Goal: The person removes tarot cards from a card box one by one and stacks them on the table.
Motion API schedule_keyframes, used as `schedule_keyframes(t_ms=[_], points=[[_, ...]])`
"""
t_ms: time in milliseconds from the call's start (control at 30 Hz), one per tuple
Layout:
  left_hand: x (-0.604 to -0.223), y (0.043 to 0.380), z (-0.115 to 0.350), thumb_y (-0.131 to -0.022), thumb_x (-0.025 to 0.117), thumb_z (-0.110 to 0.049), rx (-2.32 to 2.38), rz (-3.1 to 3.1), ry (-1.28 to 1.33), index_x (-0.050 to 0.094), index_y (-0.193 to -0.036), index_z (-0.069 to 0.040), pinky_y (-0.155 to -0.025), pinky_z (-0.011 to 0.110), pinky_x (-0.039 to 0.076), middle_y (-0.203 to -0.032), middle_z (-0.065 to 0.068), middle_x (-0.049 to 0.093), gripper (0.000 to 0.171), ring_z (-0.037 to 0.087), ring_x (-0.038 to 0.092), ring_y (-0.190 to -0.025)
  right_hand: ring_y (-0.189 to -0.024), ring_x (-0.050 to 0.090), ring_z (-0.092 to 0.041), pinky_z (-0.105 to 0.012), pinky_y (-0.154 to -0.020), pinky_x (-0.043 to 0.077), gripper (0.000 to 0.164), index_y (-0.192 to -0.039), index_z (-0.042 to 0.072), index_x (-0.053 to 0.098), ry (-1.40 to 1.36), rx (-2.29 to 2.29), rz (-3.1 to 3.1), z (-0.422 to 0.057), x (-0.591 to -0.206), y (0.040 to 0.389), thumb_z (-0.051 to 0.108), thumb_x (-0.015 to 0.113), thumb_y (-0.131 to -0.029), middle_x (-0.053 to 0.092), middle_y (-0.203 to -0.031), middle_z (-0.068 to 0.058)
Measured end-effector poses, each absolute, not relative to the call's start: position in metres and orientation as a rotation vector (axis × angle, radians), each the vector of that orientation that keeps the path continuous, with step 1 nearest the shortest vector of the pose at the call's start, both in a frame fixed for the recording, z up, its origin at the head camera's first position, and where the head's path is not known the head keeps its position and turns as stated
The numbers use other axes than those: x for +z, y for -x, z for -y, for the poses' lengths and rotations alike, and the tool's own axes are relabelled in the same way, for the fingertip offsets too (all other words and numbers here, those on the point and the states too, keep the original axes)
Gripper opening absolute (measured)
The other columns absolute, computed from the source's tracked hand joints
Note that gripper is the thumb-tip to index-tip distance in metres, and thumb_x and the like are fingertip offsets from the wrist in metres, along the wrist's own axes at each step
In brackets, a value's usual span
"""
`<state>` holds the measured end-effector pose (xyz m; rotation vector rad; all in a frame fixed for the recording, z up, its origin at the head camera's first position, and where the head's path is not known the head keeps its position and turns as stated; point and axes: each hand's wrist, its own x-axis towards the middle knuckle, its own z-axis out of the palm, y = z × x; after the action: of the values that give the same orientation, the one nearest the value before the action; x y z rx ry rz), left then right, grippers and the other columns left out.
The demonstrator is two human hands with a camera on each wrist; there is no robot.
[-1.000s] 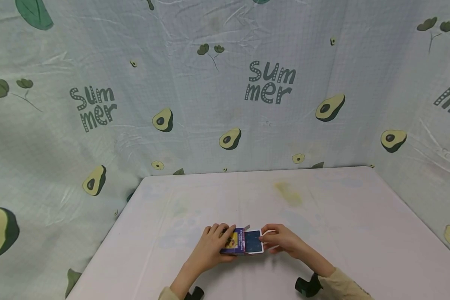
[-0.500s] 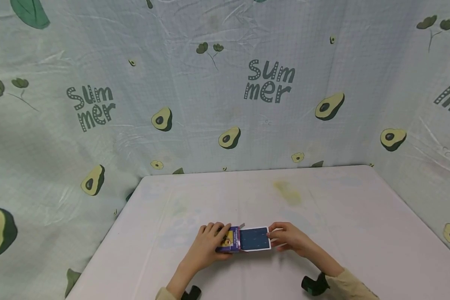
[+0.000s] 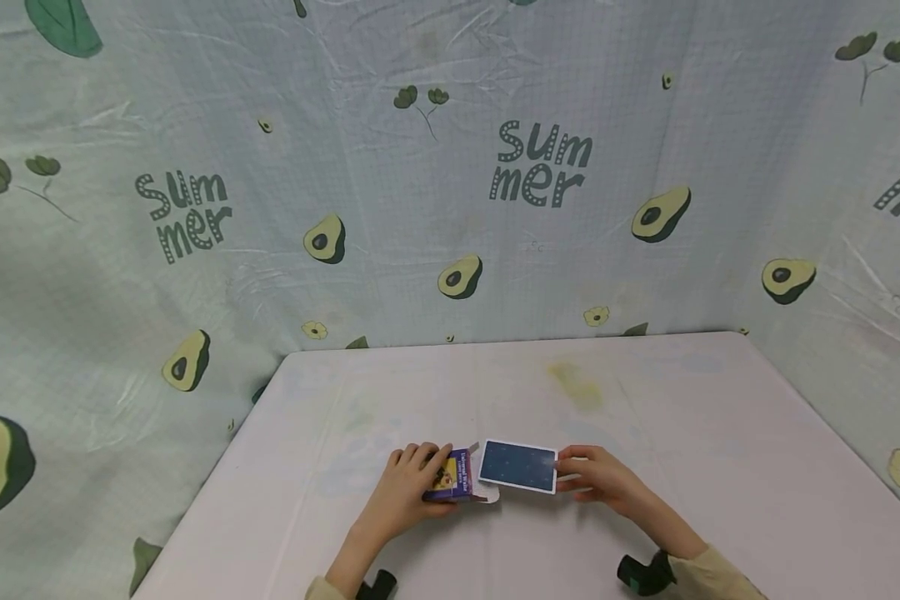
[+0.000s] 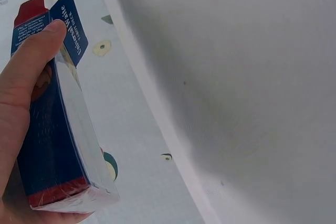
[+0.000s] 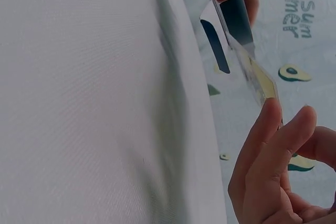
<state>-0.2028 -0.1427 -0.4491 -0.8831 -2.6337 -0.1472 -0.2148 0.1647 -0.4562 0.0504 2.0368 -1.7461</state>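
Note:
My left hand point(image 3: 407, 485) grips a purple, blue and yellow tarot card box point(image 3: 450, 477), whose end faces right with its flap folded out. The box's side reads "Universal Waite" in the left wrist view, where my thumb presses on the blue face point(image 4: 50, 135). Just right of the box, my right hand point(image 3: 598, 477) pinches a tarot card point(image 3: 519, 465) by its right edge, its dark blue, white-bordered back facing up. In the right wrist view the card point(image 5: 262, 80) appears almost edge-on, between my fingertips and the box mouth.
Both hands are over a table with a white cover point(image 3: 390, 400), which bears a faint yellow stain point(image 3: 576, 387). Behind and beside it hangs a pale curtain point(image 3: 390, 167) printed with avocados. Dark wrist cameras point(image 3: 645, 573) sit at the forearms.
The card has slid out of the box to the right and now looks clear of it, slightly turned. My right hand has moved right, and my left hand has shifted a little left with the box.

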Motion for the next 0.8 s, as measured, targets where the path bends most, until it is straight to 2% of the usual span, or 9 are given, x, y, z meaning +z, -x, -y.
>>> schedule_keyframes(t_ms=[267, 633, 800], points=[[-0.4466, 0.2034, 0.1449, -0.066, 0.069, -0.054, -0.143, 2.684, 0.872, 0.045, -0.130, -0.016, -0.084, 0.039, 0.039, -0.111, 0.001, 0.051, 0.078, 0.017, 0.046, -0.099, -0.075, 0.065, -0.008, -0.019, -0.057, 0.046, 0.029, -0.101, 0.003, 0.050, -0.029, -1.850, -1.953, -0.1694, -0.4534, 0.2148, 0.024, 0.059, -0.084, 0.064, -0.085, 0.003], [-0.4447, 0.2030, 0.1443, -0.067, 0.069, -0.052, -0.166, 2.715, 0.864, 0.045, -0.130, -0.015, -0.085, 0.040, 0.038, -0.113, 0.002, 0.051, 0.077, 0.018, 0.046, -0.100, -0.078, 0.065, -0.008, -0.019, -0.061, 0.048, 0.054, -0.122, -0.008, 0.033, -0.067, -1.926, -1.939, -0.1706, -0.4552, 0.2174, 0.022, 0.059, -0.084, 0.063, -0.090, 0.002], [-0.4453, 0.2016, 0.1439, -0.068, 0.069, -0.052, -0.166, 2.706, 0.872, 0.044, -0.131, -0.016, -0.085, 0.040, 0.038, -0.112, 0.001, 0.051, 0.077, 0.017, 0.046, -0.099, -0.077, 0.064, -0.007, -0.017, -0.060, 0.048, 0.055, -0.124, -0.008, 0.030, -0.092, -1.970, -1.924, -0.1699, -0.4542, 0.2178, 0.019, 0.057, -0.085, 0.063, -0.088, 0.002]])
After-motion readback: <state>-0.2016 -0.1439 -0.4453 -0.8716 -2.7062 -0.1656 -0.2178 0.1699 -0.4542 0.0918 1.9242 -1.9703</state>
